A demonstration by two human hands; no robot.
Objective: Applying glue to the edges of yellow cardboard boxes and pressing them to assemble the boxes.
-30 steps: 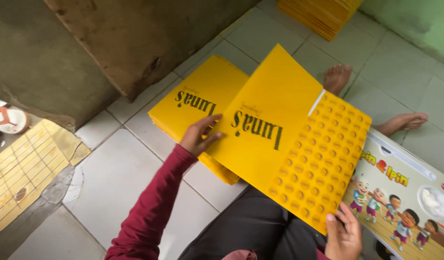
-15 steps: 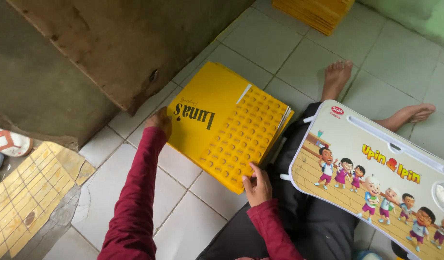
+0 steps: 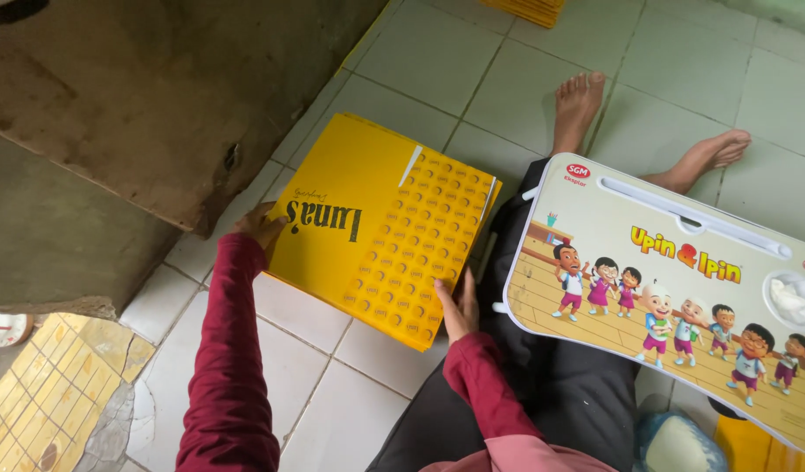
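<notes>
Yellow flat carton [image 3: 380, 223]: printed paperboard, smooth with a slight sheen; one half plain with dark lettering, the other covered in a pattern of small raised-looking dots (whether embossed or only printed cannot be told).
Floor [image 3: 420, 61]: glazed ceramic tiles, pale, smooth, faintly glossy, with darker grout lines.
Wall slab [image 3: 140, 96]: bare cement, rough and matt, stained brown, chipped at the lower edge.
Lap tray [image 3: 673, 288]: hard plastic, glossy, with a colour cartoon print on top.
Sleeves [image 3: 232, 367]: maroon knit cloth, matt, soft folds.
Trousers [image 3: 559, 385]: dark woven cloth, matt.
</notes>
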